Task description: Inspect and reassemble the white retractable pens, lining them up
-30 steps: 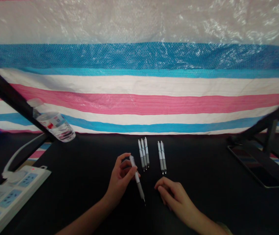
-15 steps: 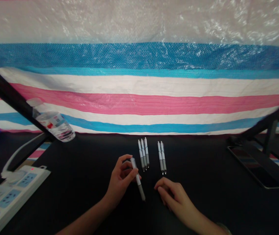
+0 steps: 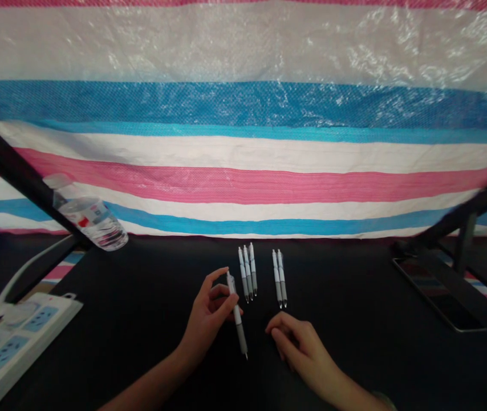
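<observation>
My left hand point(image 3: 209, 311) grips a white and grey click pen point(image 3: 238, 322) between the thumb and the curled fingers, with the index fingertip at its top end. The pen slants with its tip down and toward me. My right hand point(image 3: 297, 342) rests on the table to the right of that pen, its fingers loosely curled in and nothing visible in them. Beyond my hands lie three similar pens point(image 3: 248, 274) side by side, tips toward me. To their right, a pair of matching pens point(image 3: 280, 279) lies just past my right fingers.
On the black table point(image 3: 333, 279), a white power strip point(image 3: 33, 337) sits at the left front. A clear plastic bottle point(image 3: 96, 222) leans at the back left, by a black bar. At right lies a dark phone point(image 3: 438, 294). Behind hangs a striped plastic sheet point(image 3: 243, 185).
The held pen stands slightly steeper, and its top end and fine tip show more clearly; the index finger is straighter over the top. My right hand stays put. The whole view has shifted slightly.
</observation>
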Demonstrator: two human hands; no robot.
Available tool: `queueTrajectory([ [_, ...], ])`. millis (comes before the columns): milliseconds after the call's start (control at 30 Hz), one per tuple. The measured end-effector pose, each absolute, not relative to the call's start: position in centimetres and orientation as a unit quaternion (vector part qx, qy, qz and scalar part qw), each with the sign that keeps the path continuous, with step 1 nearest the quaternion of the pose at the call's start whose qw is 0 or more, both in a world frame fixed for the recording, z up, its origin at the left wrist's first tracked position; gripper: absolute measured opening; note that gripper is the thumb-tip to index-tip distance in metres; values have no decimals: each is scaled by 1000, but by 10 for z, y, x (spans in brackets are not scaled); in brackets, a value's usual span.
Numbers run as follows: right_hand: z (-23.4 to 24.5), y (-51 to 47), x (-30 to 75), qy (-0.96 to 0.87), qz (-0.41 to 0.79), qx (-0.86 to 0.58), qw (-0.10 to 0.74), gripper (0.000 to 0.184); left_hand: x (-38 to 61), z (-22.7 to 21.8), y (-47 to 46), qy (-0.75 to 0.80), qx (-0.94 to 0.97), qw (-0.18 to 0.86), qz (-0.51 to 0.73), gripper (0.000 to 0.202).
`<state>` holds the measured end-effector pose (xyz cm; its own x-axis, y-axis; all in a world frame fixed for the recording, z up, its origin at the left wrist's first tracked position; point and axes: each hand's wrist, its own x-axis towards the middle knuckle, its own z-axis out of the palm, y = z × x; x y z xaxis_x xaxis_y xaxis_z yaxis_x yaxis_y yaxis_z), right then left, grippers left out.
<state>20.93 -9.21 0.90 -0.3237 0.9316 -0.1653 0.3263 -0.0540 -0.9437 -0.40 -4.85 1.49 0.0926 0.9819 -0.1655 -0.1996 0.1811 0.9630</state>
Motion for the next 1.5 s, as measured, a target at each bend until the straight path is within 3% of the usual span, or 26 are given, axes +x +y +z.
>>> queueTrajectory([
  [200,10,-92,210,-629,515,-504,293,41,-7,18,-9,489,497,550,460,56],
  [433,8,-92,213,-662,472,-502,294,29,-9,0,32,505,526,493,475,57],
  [567,14,-86,222,-757,297,-505,292,21,-17,5,15,501,554,501,438,55],
  [733,2,-73,229,-873,-27,-431,224,47,-20,25,-26,498,583,514,386,51],
  [800,-7,-70,229,-879,-116,-419,198,39,-15,29,-44,484,595,520,377,44],
  [900,-16,-69,226,-876,-169,-414,181,26,-6,26,-67,463,610,517,382,37],
  [1067,-6,-72,222,-900,-152,-367,178,12,-4,11,-83,442,630,476,425,29],
  [1200,13,-77,223,-906,-103,-321,258,14,-12,10,-80,442,637,435,458,26],
  [1333,22,-84,228,-835,-9,-365,412,20,-18,16,-76,467,616,397,494,25],
  [1500,15,-94,231,-626,148,-437,629,13,-17,15,-79,485,602,403,490,28],
])
